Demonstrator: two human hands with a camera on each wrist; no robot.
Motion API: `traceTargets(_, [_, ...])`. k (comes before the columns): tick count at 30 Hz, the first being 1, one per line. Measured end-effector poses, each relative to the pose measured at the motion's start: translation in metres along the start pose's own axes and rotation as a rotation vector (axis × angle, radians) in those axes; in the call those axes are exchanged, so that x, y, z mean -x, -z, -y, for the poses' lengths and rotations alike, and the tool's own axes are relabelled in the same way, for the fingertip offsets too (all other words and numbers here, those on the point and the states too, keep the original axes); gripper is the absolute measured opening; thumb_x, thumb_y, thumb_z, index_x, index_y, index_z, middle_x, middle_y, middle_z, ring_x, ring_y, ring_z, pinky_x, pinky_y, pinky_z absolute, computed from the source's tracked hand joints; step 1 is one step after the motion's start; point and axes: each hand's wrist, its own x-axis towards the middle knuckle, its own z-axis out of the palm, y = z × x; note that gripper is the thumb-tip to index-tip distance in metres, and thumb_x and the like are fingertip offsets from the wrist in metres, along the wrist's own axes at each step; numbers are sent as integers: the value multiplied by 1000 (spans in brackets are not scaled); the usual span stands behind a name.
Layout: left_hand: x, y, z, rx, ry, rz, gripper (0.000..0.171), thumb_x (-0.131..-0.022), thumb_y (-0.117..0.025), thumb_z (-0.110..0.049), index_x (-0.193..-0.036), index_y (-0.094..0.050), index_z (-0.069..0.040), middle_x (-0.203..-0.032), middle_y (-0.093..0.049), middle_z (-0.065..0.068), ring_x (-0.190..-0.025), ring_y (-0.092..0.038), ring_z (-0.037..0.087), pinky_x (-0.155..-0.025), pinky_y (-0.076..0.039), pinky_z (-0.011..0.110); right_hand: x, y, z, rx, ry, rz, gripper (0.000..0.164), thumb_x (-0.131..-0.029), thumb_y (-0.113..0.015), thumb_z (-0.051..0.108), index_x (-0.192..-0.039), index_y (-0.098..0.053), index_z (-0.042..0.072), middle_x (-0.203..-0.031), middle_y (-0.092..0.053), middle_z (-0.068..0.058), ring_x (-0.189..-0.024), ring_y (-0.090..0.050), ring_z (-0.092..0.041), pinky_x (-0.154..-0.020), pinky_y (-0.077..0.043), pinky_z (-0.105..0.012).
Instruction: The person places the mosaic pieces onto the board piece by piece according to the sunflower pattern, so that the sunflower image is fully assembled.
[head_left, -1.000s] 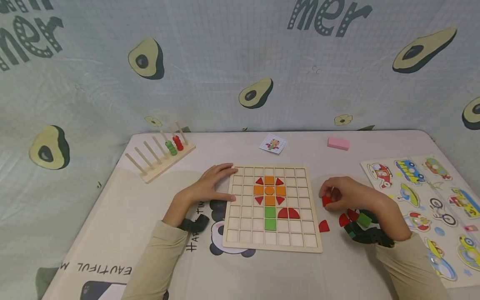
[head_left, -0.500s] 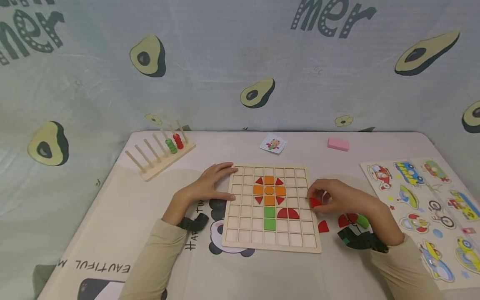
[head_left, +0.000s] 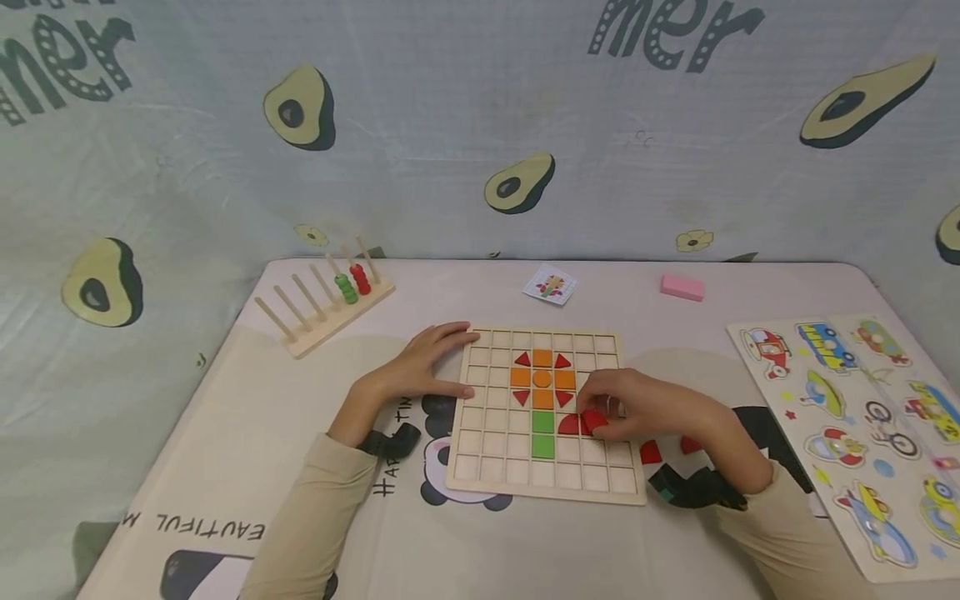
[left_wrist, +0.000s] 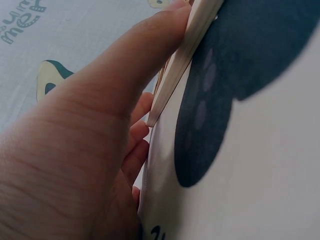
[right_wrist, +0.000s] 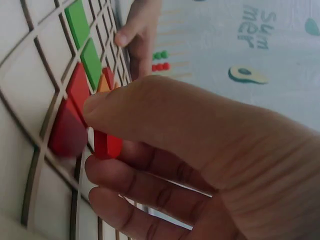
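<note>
A wooden grid board [head_left: 547,495] lies flat on the table, bearing orange pieces [head_left: 542,400], small red triangles [head_left: 522,359] and two green squares [head_left: 543,434]. My left hand [head_left: 420,367] rests at the board's left side, thumb and fingertips on its edge, fingers spread. Over the grid, my right hand [head_left: 645,404] pinches a red quarter-circle block [right_wrist: 107,145] between thumb and fingers. Two more red quarter-circle blocks [right_wrist: 68,127] sit in cells beside the green squares, close to the pinched block. From the head view, my right hand partly hides them.
Loose red blocks [head_left: 650,452] lie right of the board, partly behind my right wrist. A picture puzzle board [head_left: 847,454] is at the far right. Behind the grid are a pattern card [head_left: 551,285] and a pink block [head_left: 682,287]. A peg stand [head_left: 341,321] with beads stands back left.
My right hand has carried the red quarter-circle block leftward from the loose pieces onto the board's right half. My left hand stays at the board's edge.
</note>
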Motion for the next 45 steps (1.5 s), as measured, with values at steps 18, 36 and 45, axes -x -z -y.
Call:
traceTargets(18, [1, 2, -2, -4, -13, -11, 82, -79, -80, -37, -148, -42, -15, -159, -26, 10, -147, -16, 34, -117, -11, 56, -45, -25, 22, 23, 127, 49, 14, -86, -68, 5, -97, -66, 12, -87, -55, 5, -78, -52, -10, -67, -48, -21])
traceTargets(36, [0, 1, -3, -13, 1, 9, 83, -79, -80, -38, -149, -41, -16, -159, -25, 9, -147, -16, 34, -117, -13, 56, -60, -46, 31, 206, 60, -98, 6, -90, -71, 15, -94, -67, 13, -96, -60, 3, -87, -52, -13, -81, -50, -29])
traceTargets(45, [0, 0, -3, -11, 9, 12, 83, -79, -80, -38, -149, -41, -15, -159, -25, 10, -147, -16, 34, -117, -14, 57, -60, -51, 35, 252, 48, -121, 6, -89, -68, 14, -95, -68, 12, -93, -59, 4, -85, -52, -13, -79, -51, -29])
